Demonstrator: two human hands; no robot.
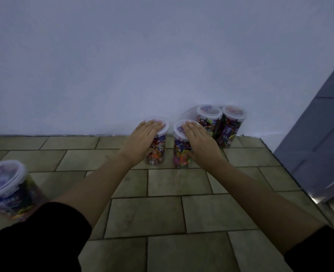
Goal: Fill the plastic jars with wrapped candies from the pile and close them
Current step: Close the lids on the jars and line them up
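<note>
Head view: two plastic jars filled with wrapped candies (182, 154) are seen standing upright on the tiled floor (162, 213), near the centre of the frame and close to the white wall (142, 55). The left hand (142, 138) is laid over the white lid of the left jar (160, 152), and the right hand (199, 142) is laid over the lid of the right jar (179, 160); these two jars stand just beside each other with a narrow gap between them. On both hands the fingers are stretched out straight and flat across the lids, with nothing clasped. The thumbs appear to be lowered along the jar sides, though the dim light leaves this uncertain. Two more filled, lidded jars are set side by side against the wall at centre right: the rear left jar (209, 119) and the rear right jar (232, 128). A fifth jar (9, 193), lidded and blurred, is found at the lower left edge of the frame. A grey door (323, 134) is seen at the right edge. Black sleeves (34, 242) cover the arms at the bottom of the frame.
</note>
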